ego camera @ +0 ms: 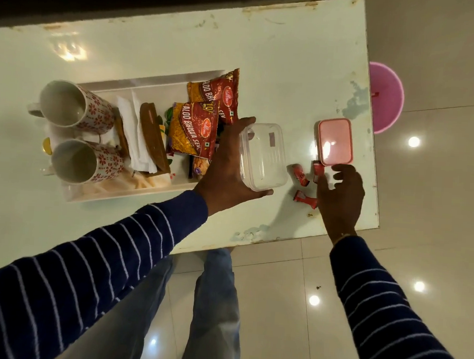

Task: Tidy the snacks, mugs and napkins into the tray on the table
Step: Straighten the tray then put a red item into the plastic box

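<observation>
At the right end of the white divided plastic tray [152, 85], the lower snack items are hard to make out: a dark packet and a small pouch sit half hidden under the left hand [225, 164] and the front red-and-yellow sev packet [193, 130]. A second, matching sev packet [215, 93] lies behind it at about one o'clock, overhanging the tray's far rim. The gold object at the tray's nine o'clock edge is mostly hidden by the mugs.

The glossy pale table [280, 70] has chipped, worn edges and reflects ceiling lights. Beyond its three o'clock edge stands a round pink plastic bin [387, 100] on a shiny tiled floor.

Two white ceramic mugs with red flower prints lie tilted at the tray's left end, the far mug [75, 105] at eleven o'clock of the near mug [87, 162]. White paper napkins [134, 128] and a long brown case [152, 135] fill the middle compartment.

The left hand is spread wide, thumb and fingers gripping one clear rectangular plastic box [262, 156] just right of the tray. At the box's three o'clock lies its pink rectangular lid [335, 141], flat on the table. Three small red-wrapped candies [300, 175] lie between box and lid. The right hand [339, 197] hovers over them, fingers loosely spread, holding nothing I can see; whether it touches a candy I cannot tell.
</observation>
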